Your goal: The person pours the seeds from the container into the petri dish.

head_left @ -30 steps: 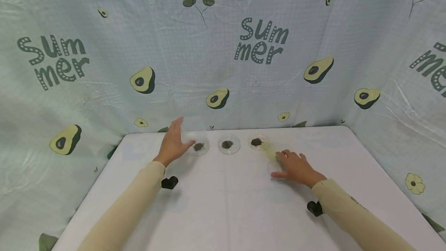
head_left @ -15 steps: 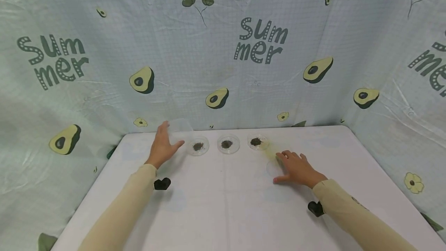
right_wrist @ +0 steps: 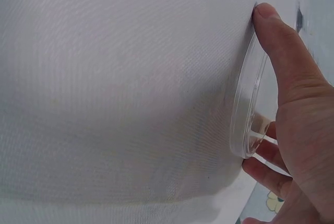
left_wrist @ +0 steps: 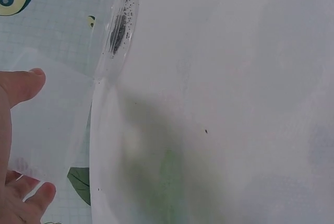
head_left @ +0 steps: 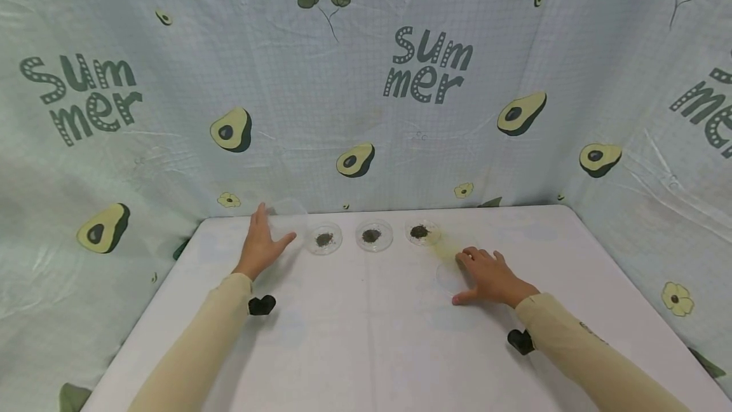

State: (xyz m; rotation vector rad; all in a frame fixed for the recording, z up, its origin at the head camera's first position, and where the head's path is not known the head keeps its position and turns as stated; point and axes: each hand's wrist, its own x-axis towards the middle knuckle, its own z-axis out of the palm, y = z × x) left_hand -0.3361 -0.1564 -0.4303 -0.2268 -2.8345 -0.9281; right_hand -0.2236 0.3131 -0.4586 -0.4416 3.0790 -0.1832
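In the head view my left hand (head_left: 264, 245) holds a clear plastic sheet (head_left: 288, 216) above the table's far left edge. The left wrist view has this sheet (left_wrist: 49, 125) between the thumb and fingers. To its right stand three clear petri dishes in a row: a left one (head_left: 315, 245), a middle one (head_left: 374, 247) and a right one (head_left: 415, 241), each with a small heap of dark crumbs. My right hand (head_left: 490, 277) spreads thumb and fingers around an empty petri dish (right_wrist: 244, 96) lying on the table, the thumb tip at one end.
A white-covered table (head_left: 366, 348) fills the lower part of the head view. Behind it hangs a pale cloth (head_left: 434, 177) printed with avocados, and it also rises along both sides. A faint yellowish patch (head_left: 445, 250) shows beside the right-hand dish.
My left hand has moved left with the clear sheet, away from the left petri dish. The right thumb has drawn back slightly from the empty dish, while that arm stays nearly in place.
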